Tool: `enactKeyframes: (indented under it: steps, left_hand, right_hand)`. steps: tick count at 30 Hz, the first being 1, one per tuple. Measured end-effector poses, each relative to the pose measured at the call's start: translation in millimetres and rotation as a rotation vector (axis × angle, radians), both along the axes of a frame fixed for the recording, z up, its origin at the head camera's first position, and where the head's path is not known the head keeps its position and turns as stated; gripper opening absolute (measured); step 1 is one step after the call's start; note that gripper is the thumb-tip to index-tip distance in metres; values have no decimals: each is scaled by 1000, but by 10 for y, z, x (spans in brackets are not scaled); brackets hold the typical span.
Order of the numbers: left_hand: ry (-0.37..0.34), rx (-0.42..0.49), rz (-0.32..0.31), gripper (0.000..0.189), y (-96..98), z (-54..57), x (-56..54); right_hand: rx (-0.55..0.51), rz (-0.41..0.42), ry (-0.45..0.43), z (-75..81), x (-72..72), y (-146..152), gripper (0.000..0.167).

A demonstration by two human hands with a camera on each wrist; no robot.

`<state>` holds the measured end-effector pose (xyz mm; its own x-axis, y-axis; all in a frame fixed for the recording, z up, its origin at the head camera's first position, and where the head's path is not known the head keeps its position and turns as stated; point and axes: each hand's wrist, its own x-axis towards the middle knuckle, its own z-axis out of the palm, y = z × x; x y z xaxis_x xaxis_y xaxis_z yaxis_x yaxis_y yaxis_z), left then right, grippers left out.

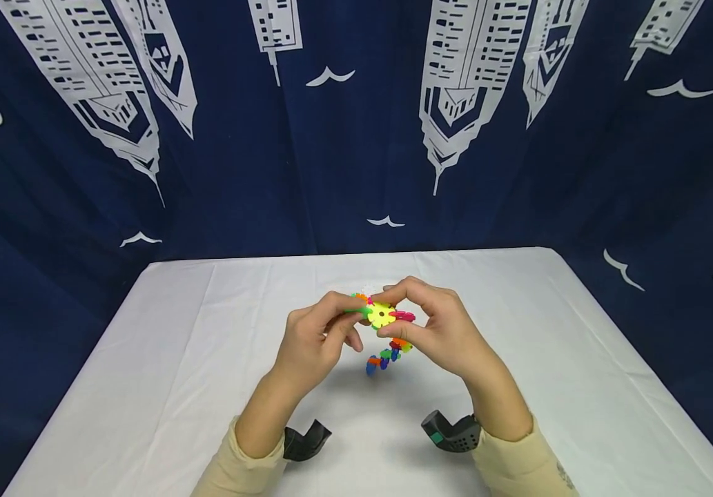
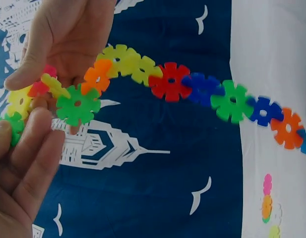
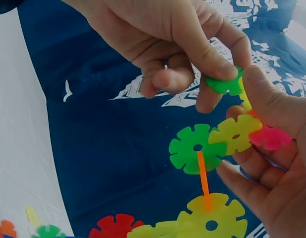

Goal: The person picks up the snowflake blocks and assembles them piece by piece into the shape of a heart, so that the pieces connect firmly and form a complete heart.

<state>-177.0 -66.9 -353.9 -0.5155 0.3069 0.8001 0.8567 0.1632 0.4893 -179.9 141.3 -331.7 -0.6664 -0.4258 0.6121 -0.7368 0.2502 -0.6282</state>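
Both hands meet over the middle of the table in the head view, at one end of a chain of notched plastic flower discs. My left hand [image 1: 311, 339] pinches a green disc [image 3: 224, 85] between thumb and finger. With thumb and fingers, my right hand [image 1: 442, 328] grips the chain's end by a yellow disc [image 1: 374, 319] that touches the green one. A pink disc [image 3: 272, 138] sits close to the right fingers. The rest of the chain hangs below, with a red disc [image 2: 162, 89] and several blue, green, orange and yellow ones linked edge to edge.
A white cloth covers the table [image 1: 207, 393]. Several loose discs, including a pink disc [image 2: 267, 183], lie on it beyond the hands. Behind stands a navy curtain [image 1: 306, 166] with white building prints. Dark camera mounts [image 1: 308, 443] sit at both wrists.
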Motion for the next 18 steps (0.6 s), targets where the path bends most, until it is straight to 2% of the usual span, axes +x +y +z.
enactKeyframes:
  steps: [8, 12, 14, 18]
  left_hand:
    - [87, -70, 14, 20, -42, 46, 6]
    - [104, -94, 10, 24, -69, 43, -14]
    - [99, -101, 8, 23, -75, 35, -23]
    - [35, -91, -27, 18, -74, 4, -39]
  right_hand:
    - [-37, 33, 18, 4, -13, -31, 43]
    - [-49, 32, 44, -28, -27, -41, 43]
    - [-47, 30, 50, -44, -34, -39, 43]
    - [-35, 11, 37, -65, -43, -32, 42]
